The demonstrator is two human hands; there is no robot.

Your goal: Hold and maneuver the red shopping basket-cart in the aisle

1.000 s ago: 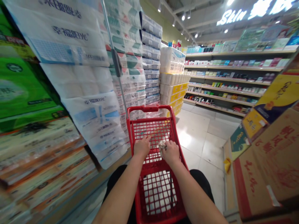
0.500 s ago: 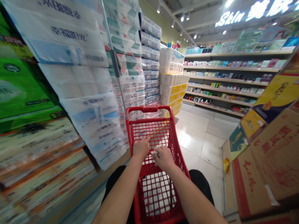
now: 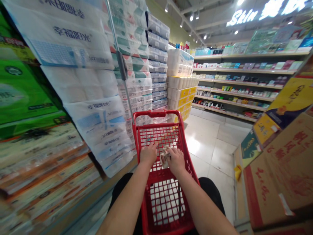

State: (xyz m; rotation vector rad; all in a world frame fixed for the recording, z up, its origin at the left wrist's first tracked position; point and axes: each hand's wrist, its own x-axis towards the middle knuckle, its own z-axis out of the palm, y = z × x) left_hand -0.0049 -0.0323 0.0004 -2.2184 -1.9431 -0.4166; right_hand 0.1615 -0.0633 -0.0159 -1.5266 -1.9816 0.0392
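Observation:
Between my knees stands a red plastic shopping basket (image 3: 181, 143) with mesh walls. A long metal pull rod (image 3: 126, 89) with a dark joint rises from its far left corner. My right hand (image 3: 177, 160), inside the basket outline over the mesh, is closed on a crumpled pale cloth (image 3: 165, 156). The cloth has brownish marks and bunches out to the left of the fingers. Over the left part of the mesh lies my left hand (image 3: 148, 153), its visible fingers reaching forward and apart, with nothing seen in them. Its underside is hidden.
Stacked toilet-paper packs (image 3: 97, 111) rise close on the left, beside green packs (image 3: 22, 88). Cardboard boxes (image 3: 288, 166) crowd the right side. Pale floor tiles (image 3: 205, 147) run toward shelves of small products (image 3: 239, 80) at the back.
My right hand has shifted slightly up and right, and more of the crumpled cloth shows. My left hand stays nearly in place. The basket has barely shifted in view.

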